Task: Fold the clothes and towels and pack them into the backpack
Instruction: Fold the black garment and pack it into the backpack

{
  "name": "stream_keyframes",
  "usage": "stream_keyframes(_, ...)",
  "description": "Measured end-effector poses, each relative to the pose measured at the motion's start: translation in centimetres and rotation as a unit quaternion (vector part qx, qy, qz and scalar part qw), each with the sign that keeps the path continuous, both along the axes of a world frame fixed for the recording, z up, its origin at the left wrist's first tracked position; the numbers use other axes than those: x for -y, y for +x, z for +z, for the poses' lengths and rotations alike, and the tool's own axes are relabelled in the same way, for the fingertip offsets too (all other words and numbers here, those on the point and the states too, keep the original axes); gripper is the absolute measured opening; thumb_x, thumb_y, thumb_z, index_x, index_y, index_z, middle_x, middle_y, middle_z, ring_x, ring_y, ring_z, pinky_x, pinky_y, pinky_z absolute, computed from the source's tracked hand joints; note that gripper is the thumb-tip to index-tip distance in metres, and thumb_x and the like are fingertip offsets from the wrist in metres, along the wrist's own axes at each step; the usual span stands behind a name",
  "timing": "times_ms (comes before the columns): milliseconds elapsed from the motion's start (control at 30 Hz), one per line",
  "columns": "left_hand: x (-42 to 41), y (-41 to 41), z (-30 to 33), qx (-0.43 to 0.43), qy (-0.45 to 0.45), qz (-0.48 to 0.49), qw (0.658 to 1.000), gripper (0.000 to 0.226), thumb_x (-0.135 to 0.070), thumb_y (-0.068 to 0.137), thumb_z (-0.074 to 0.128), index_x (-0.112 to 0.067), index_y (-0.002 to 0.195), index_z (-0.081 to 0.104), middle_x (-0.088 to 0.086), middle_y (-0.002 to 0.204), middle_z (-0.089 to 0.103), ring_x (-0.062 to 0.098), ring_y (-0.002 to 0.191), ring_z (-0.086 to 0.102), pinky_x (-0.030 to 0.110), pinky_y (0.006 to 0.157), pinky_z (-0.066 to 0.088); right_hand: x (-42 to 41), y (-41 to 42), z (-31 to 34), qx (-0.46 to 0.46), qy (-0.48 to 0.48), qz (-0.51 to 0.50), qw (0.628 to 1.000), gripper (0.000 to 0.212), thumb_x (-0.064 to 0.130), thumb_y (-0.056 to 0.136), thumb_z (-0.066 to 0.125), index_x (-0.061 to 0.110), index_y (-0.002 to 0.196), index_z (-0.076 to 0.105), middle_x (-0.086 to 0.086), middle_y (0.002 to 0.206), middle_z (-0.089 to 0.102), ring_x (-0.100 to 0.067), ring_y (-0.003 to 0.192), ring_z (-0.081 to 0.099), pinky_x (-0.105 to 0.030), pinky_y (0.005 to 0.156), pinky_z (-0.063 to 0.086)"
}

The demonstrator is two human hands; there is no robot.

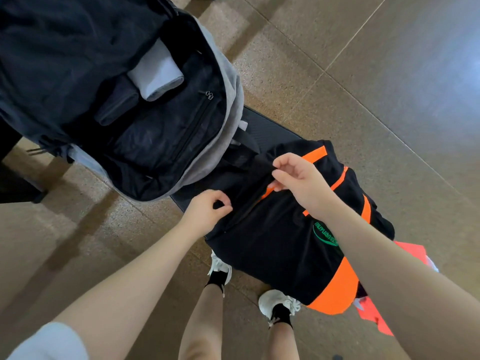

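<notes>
black garment [272, 242], orange trim, green logo: pinched between both hands. grey backpack [228, 105], unzipped, above left hand, holding rolled white towel [158, 74].

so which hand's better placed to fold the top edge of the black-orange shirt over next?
Probably right. The right hand already pinches the black-orange shirt at its top edge, near the collar. The left hand grips the side edge lower down, better suited to anchoring the fabric.
</notes>
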State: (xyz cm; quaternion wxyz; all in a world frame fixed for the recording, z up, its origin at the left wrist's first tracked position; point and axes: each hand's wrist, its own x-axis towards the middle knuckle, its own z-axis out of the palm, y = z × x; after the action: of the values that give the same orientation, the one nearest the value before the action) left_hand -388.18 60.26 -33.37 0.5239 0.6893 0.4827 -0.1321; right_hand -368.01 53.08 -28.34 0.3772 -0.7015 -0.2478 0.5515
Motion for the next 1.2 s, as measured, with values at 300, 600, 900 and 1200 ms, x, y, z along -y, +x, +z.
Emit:
stream_keyframes(300, 0.1, -1.6, -0.8, 0.033, -0.110, 0.174, 0.978, 0.021, -0.013, 0.091, 0.056, -0.016, 0.111, 0.051, 0.000, 0.120, 0.054, 0.017, 0.111, 0.054, 0.029, 0.097, 0.040, -0.2, 1.0, -0.2, -0.025, -0.026, 0.020, 0.999, 0.018, 0.002, 0.088, 0.057, 0.017, 0.086, 0.067, 0.006, 0.081, 0.066, -0.001, 0.073, 0.060, -0.017, 0.073, 0.047)
stream_keyframes(600, -1.0, 0.0, 1.1, 0.104, -0.229, 0.111, 0.962, 0.013, -0.012, 0.092, 0.055, -0.021, 0.083, 0.060, -0.008, 0.080, 0.059, 0.004, 0.077, 0.054, 0.020, 0.075, 0.044, -1.8, 0.9, 2.1, -0.146, 0.011, 0.042, 0.988, 0.008, 0.007, 0.081, 0.054, 0.014, 0.081, 0.058, 0.006, 0.069, 0.057, -0.007, 0.061, 0.048, -0.019, 0.061, 0.039)
stream_keyframes(900, -2.8, -3.9, 9.1, 0.126, 0.139, 0.056, 0.981, 0.006, -0.010, 0.095, 0.047, -0.015, 0.090, 0.048, -0.008, 0.064, 0.051, 0.004, 0.055, 0.058, 0.008, 0.054, 0.039, -4.7, -1.0, 5.0, 0.028, 0.061, -0.042, 0.997, 0.027, -0.001, 0.091, 0.051, 0.022, 0.082, 0.061, 0.004, 0.069, 0.060, -0.009, 0.061, 0.058, -0.020, 0.063, 0.047)
stream_keyframes(1200, -3.8, -2.2, 6.9, 0.088, 0.290, 0.121, 0.945, 0.010, -0.015, 0.096, 0.047, -0.006, 0.098, 0.052, -0.009, 0.064, 0.048, 0.008, 0.056, 0.047, 0.028, 0.059, 0.035, -6.6, -1.7, 4.8, 0.008, 0.090, -0.099, 0.991, 0.020, -0.002, 0.089, 0.053, 0.015, 0.083, 0.063, 0.008, 0.086, 0.059, -0.004, 0.080, 0.057, -0.022, 0.084, 0.047)
